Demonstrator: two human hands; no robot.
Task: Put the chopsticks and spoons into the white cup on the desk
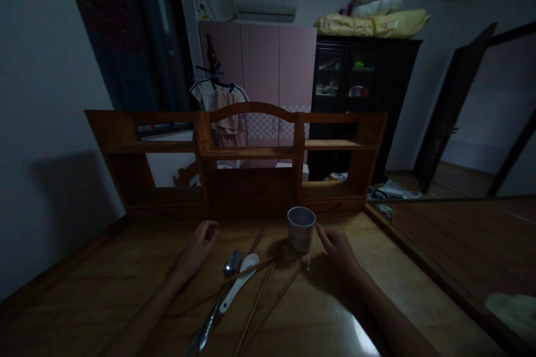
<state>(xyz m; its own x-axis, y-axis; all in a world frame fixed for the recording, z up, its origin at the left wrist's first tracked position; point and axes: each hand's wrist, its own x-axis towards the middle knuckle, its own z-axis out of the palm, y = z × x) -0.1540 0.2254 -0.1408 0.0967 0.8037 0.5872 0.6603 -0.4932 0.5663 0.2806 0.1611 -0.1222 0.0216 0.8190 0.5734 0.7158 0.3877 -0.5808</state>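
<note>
A grey metal cup (301, 231) stands upright on the wooden desk. My right hand (338, 246) is just right of it, thumb stretched toward the rim and the other fingers partly hidden; no grip on the cup shows. Left of the cup, my left hand (204, 240) hovers over or rests on the desk with its fingers curled in, nothing visible in them. Between my forearms lie a white soup spoon (238, 285), a metal spoon (232, 264) and several wooden chopsticks (258, 298), loosely crossed. One chopstick lies across the white spoon.
A wooden shelf unit (251, 152) rises along the desk's (138, 268) back edge, behind the cup. A wall (37, 178) borders the left side. At the right runs a raised wooden edge (412, 251), with pale green cloth (513, 315) beyond it.
</note>
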